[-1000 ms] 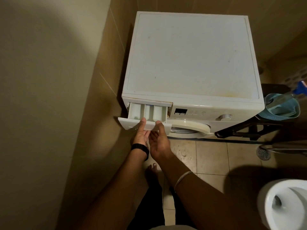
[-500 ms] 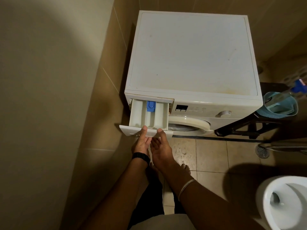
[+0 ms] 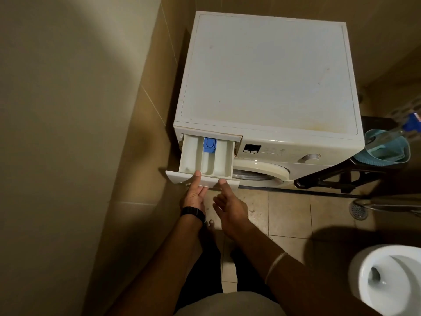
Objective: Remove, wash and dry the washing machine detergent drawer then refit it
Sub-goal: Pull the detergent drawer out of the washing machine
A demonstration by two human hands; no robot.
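Note:
The white detergent drawer [image 3: 206, 156] is pulled far out of the washing machine [image 3: 266, 71] at its upper left corner. It has three compartments and a blue insert [image 3: 209, 145] at the back of the middle one. My left hand [image 3: 195, 192], with a black watch on the wrist, pinches the drawer's front panel [image 3: 176, 175], thumb on top and fingers underneath. My right hand [image 3: 230, 206] has its thumb tip on the panel's right part, while its fingers hang loosely spread below the panel.
A tiled wall runs close along the left of the machine. A dark stand with a light blue basin [image 3: 385, 149] is on the right. A floor drain [image 3: 358, 210] and a white toilet bowl [image 3: 391, 279] lie to the lower right. My bare feet are on the tiled floor.
The drawer has slid further out, showing the blue insert and the full length of the compartments. My right hand's fingers have loosened away from under the panel.

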